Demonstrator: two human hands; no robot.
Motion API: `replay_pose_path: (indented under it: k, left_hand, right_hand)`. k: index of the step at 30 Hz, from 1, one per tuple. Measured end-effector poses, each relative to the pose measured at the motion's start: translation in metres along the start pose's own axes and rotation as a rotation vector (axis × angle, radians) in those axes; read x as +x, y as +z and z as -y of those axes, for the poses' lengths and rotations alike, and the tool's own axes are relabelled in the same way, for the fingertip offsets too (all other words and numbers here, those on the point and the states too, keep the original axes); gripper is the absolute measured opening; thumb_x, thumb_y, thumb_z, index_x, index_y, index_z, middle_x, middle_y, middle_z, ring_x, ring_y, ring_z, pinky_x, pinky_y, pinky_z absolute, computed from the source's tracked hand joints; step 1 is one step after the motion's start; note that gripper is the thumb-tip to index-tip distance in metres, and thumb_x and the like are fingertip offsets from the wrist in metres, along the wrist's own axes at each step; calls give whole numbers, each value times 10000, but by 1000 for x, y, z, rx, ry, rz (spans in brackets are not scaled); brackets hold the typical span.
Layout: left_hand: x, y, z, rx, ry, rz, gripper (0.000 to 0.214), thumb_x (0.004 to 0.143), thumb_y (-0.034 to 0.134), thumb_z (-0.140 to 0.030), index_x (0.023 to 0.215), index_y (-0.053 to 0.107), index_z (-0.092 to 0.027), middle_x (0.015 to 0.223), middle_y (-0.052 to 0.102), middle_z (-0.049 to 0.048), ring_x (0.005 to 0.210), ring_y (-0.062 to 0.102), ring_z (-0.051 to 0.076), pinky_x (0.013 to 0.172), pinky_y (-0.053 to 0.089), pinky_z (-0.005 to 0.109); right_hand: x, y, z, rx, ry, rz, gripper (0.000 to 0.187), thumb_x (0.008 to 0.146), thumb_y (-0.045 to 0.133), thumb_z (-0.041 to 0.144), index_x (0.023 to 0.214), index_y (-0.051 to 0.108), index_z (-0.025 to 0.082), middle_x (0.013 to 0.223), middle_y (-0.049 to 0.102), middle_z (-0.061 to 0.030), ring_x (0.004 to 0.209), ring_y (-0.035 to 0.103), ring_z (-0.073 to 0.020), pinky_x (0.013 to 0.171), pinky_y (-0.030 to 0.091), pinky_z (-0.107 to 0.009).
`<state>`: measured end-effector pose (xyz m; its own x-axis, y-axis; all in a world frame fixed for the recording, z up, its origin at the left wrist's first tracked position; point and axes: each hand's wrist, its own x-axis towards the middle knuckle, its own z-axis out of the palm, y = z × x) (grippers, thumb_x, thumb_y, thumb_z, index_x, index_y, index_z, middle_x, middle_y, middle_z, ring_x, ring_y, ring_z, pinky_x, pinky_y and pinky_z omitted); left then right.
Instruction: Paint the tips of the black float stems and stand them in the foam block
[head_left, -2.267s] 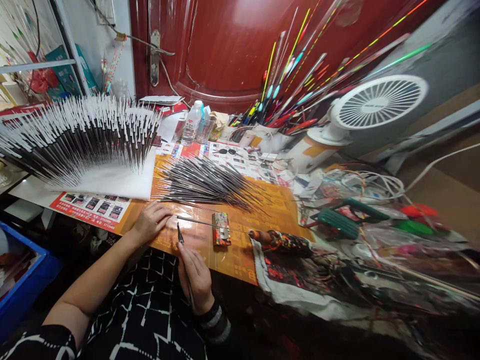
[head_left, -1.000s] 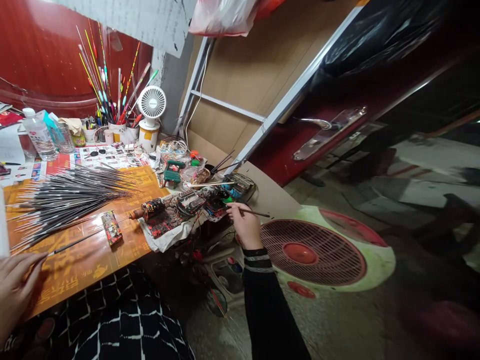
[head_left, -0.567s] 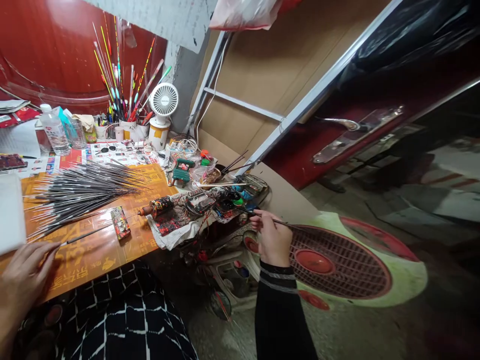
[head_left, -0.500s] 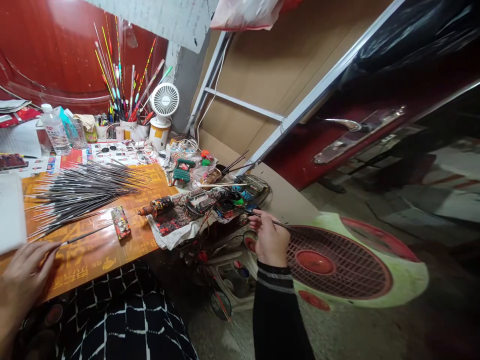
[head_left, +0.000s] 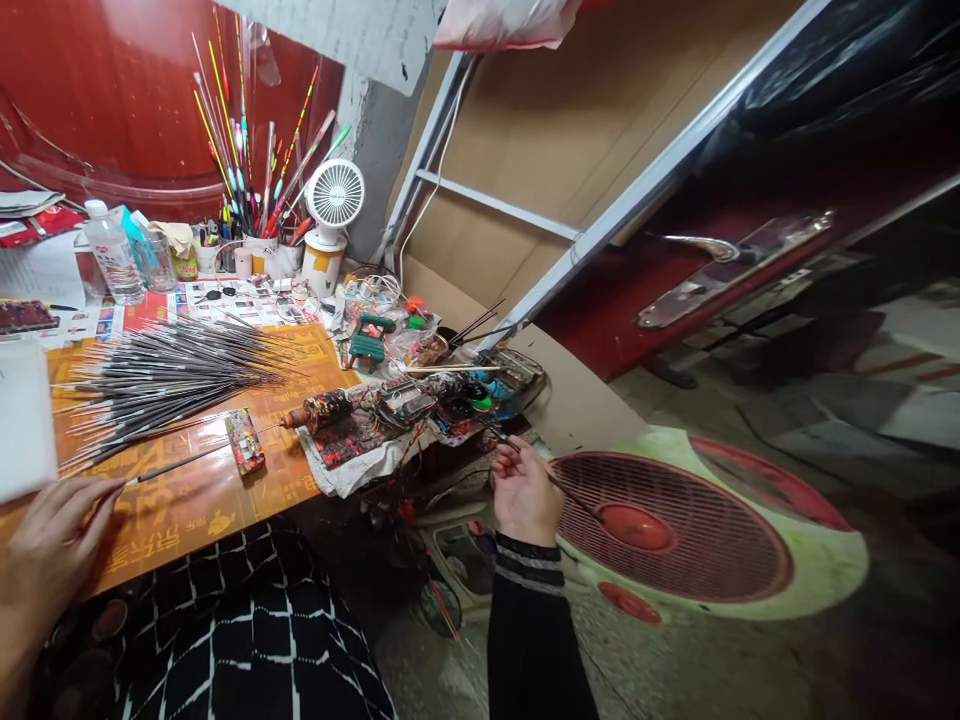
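My left hand (head_left: 64, 530) rests at the table's near left edge, its fingers closed on the end of a thin dark fishing float (head_left: 176, 463). The float runs across a paint-spattered block (head_left: 244, 442) toward the tip of a small paint-crusted motor (head_left: 321, 410). To the right, my right hand (head_left: 525, 492) pinches a thin dark paintbrush (head_left: 581, 503). Its tip points at the paint-smeared containers (head_left: 457, 412) on the table's right end; whether it touches paint I cannot tell. Many similar floats (head_left: 172, 370) lie in a pile behind the held one.
A white desk fan (head_left: 335, 195) stands at the back beside cups of upright coloured floats (head_left: 247, 180). A water bottle (head_left: 114, 255) is at the back left. Below my right arm, a large fan with a red grille (head_left: 675, 520) lies by the table. A metal frame (head_left: 600, 230) slants behind.
My right hand has shifted slightly left and turned, tilting the brush more steeply with its rear end lower. My left hand keeps nearly the same place on the float. The view has shifted a little.
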<state>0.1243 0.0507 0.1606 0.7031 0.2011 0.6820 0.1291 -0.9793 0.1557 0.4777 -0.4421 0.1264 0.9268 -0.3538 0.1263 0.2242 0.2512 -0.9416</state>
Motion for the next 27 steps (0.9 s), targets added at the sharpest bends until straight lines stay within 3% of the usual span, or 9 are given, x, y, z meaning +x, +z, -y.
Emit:
replay_pose_path:
  k: [4, 6, 8, 10, 12, 13, 15, 19, 27]
  left_hand:
    - [0, 0, -7, -13, -19, -8, 141, 981, 558, -293, 1051, 681, -295, 946, 713, -10, 859, 664, 219, 857, 535, 392]
    - [-2, -1, -12, -33, -61, 1, 157, 983, 548, -286, 1025, 698, -266, 944, 719, 14, 870, 666, 218, 865, 538, 389]
    - [-3, -1, -17, -51, -100, 18, 174, 984, 546, -279, 1003, 713, -233, 940, 726, 39, 876, 668, 209, 882, 537, 376]
    - [-5, 0, -19, -61, -118, 19, 176, 986, 551, -268, 994, 718, -214, 932, 730, 51, 875, 666, 198, 881, 537, 361]
    - [-6, 0, -21, -70, -115, 1, 170, 992, 551, -248, 997, 716, -206, 922, 726, 53, 875, 659, 188, 852, 543, 343]
    - [-7, -1, -22, -74, -110, -8, 167, 994, 549, -236, 1001, 713, -204, 918, 723, 51, 872, 656, 184, 835, 545, 335]
    - [-8, -1, -23, -78, -102, -20, 163, 997, 546, -221, 1011, 707, -201, 920, 716, 51, 873, 651, 180, 810, 546, 326]
    - [-11, -1, -22, -89, -85, -20, 147, 995, 555, -211, 1026, 698, -197, 943, 709, 52, 876, 648, 176, 813, 545, 331]
    - [-13, 2, -22, -96, -108, -26, 137, 995, 561, -208, 1022, 695, -200, 946, 699, 54, 888, 629, 182, 810, 542, 334]
  right_hand:
    - [-36, 7, 7, 59, -117, -46, 347, 746, 689, 468, 905, 641, 163, 692, 575, 31, 593, 526, -90, 557, 449, -218]
    - [-72, 21, 5, 48, -289, -61, 297, 836, 641, 425, 942, 667, 149, 691, 588, 18, 600, 551, -106, 577, 475, -241]
    - [-117, 40, 0, -112, -474, 25, 258, 918, 590, 361, 988, 703, 141, 747, 647, -17, 619, 592, -126, 588, 503, -266]
    - [-164, 61, -6, -264, -643, 365, 191, 952, 570, 251, 1025, 724, 164, 852, 708, -50, 694, 657, -156, 671, 569, -317]
    - [-206, 84, -13, -227, -794, 736, 263, 940, 570, 141, 1153, 708, 211, 941, 737, -54, 805, 709, -184, 737, 612, -343]
    - [-224, 95, -17, -189, -845, 867, 354, 931, 570, 102, 1245, 674, 227, 985, 742, -59, 864, 720, -195, 761, 625, -350]
    - [-252, 116, -25, -123, -906, 994, 500, 920, 566, 54, 1383, 590, 241, 1049, 739, -72, 939, 724, -204, 794, 640, -355]
    - [-279, 141, -41, -108, -891, 954, 568, 937, 538, 42, 1474, 504, 226, 1104, 729, -103, 981, 724, -209, 814, 650, -350]
    - [-284, 141, -47, -203, -919, 932, 627, 940, 545, 18, 1522, 437, 226, 1156, 720, -121, 1028, 714, -210, 843, 647, -352]
